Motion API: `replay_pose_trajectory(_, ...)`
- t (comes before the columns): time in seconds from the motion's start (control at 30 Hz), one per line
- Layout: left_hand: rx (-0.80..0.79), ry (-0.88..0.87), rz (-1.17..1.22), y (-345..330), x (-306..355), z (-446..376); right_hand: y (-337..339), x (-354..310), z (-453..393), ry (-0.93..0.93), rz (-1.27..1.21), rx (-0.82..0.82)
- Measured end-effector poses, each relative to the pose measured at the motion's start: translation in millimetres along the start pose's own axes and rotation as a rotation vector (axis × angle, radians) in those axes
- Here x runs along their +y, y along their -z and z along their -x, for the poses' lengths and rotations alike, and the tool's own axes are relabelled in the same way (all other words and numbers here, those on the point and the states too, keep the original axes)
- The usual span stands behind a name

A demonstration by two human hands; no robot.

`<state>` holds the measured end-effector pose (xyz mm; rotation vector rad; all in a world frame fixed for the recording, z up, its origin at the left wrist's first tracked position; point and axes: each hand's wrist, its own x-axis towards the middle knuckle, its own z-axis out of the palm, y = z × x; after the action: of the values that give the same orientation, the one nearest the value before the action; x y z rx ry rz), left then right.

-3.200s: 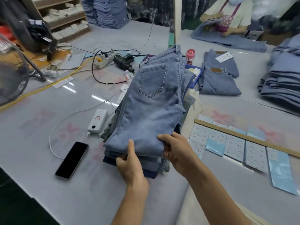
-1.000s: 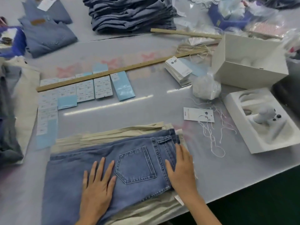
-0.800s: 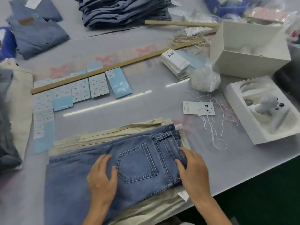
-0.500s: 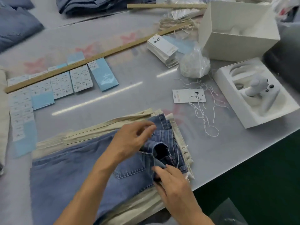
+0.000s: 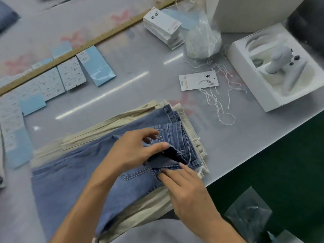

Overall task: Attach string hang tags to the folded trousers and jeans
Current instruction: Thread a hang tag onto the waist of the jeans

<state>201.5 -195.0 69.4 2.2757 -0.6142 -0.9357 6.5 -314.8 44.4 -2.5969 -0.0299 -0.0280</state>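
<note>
Folded blue jeans (image 5: 73, 174) lie on top of a stack of beige trousers (image 5: 108, 123) near the table's front edge. My left hand (image 5: 133, 151) pinches the jeans' waistband and lifts it, so the dark inside shows. My right hand (image 5: 184, 183) holds the lower edge of the same waistband, fingers lying along the seam. One white hang tag (image 5: 198, 82) lies beyond the stack, among loose white strings (image 5: 217, 104). A stack of white hang tags (image 5: 163, 27) sits further back.
Light blue and white label sheets (image 5: 70, 74) lie along a wooden ruler (image 5: 84, 44) at the left. A clear bag (image 5: 201, 41) sits beside the tag stack. A white box with a moulded insert (image 5: 278, 67) stands at the right, near the table's front-right edge (image 5: 263, 149).
Half a second ago both hands held the waistband open at the same spot; since then the view has tipped down slightly and the opening has flattened a little. A second ago both palms lay flat on the jeans.
</note>
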Motion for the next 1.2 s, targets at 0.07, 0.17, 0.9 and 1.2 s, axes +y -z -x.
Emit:
replay_pose_trajectory(0.07,-0.090,-0.046,-0.279,-7,4,0,0,-5,-11,-0.014,0.008,-0.030)
replay_pose_trajectory(0.17,0.069,-0.052,-0.356,-11,4,-12,2,-10,-22,-0.102,-0.035,-0.022)
replay_pose_trajectory(0.9,0.123,-0.094,0.128,-9,-9,-21,8,-24,-21,0.040,0.058,0.033)
replay_pose_trajectory(1.2,0.006,-0.138,-0.714,-64,40,-46,5,-8,-12,0.115,0.099,-0.061)
